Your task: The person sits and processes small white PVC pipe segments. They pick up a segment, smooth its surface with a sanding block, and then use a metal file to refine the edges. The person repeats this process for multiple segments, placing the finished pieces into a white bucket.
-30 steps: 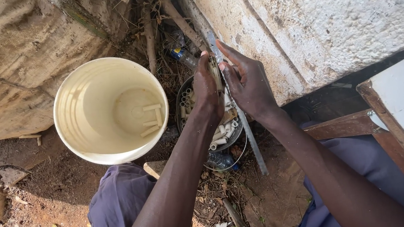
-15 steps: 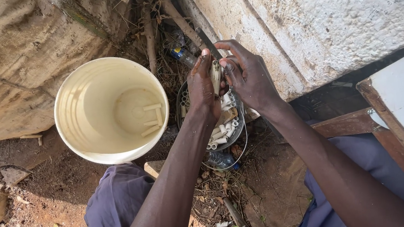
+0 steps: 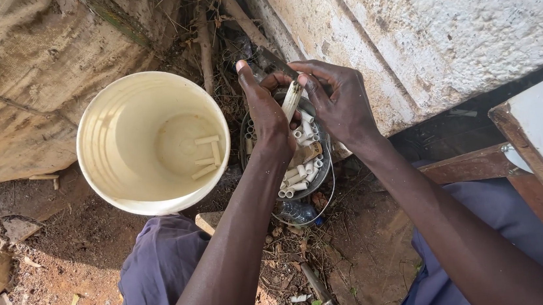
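Pale ribbed tube piece [image 3: 291,100] gripped btwn L hand [image 3: 268,117] & R hand [image 3: 340,100], over round tin [image 3: 322,167].

The left hand [image 3: 266,110] and the right hand [image 3: 339,97] meet above a dark round container [image 3: 322,167], both gripping a short white pipe piece [image 3: 291,98] between their fingers. A metal blade [image 3: 268,61] shows just behind the hands. More white pipe pieces [image 3: 299,173] fill the container. Beside it stands a cream plastic bucket [image 3: 96,128] with a few pipe pieces [image 3: 205,157] lying inside. A rough white wall [image 3: 418,28] rises to the right.
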